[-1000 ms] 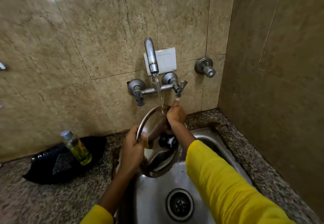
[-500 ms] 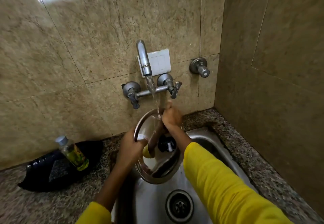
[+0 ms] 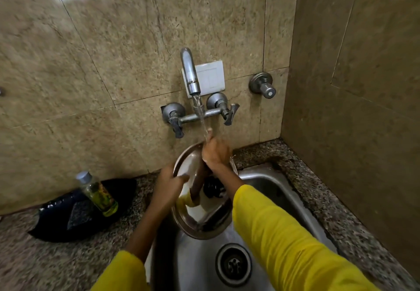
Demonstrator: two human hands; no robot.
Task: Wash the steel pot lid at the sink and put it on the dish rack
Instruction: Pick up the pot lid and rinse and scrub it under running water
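Note:
The round steel pot lid (image 3: 204, 220) is held tilted on edge over the steel sink (image 3: 284, 190), its shiny inner face and black knob toward me. My left hand (image 3: 169, 187) grips the lid's left rim. My right hand (image 3: 216, 153) presses on the lid's upper rim, right under the stream of water running from the wall tap (image 3: 190, 74). The water hits my right hand's fingers. My forearm and yellow sleeve cross in front of the lid's right side. No dish rack is in view.
A small clear bottle of yellow-green liquid (image 3: 97, 194) stands on a black pouch (image 3: 75, 213) on the speckled granite counter at left. The sink drain (image 3: 234, 264) is below the lid. Tiled walls close in behind and at right, with a separate valve (image 3: 263, 86).
My right hand has shifted slightly along the lid's top rim under the stream. The left hand keeps its grip on the left rim; the camera view has drifted a little.

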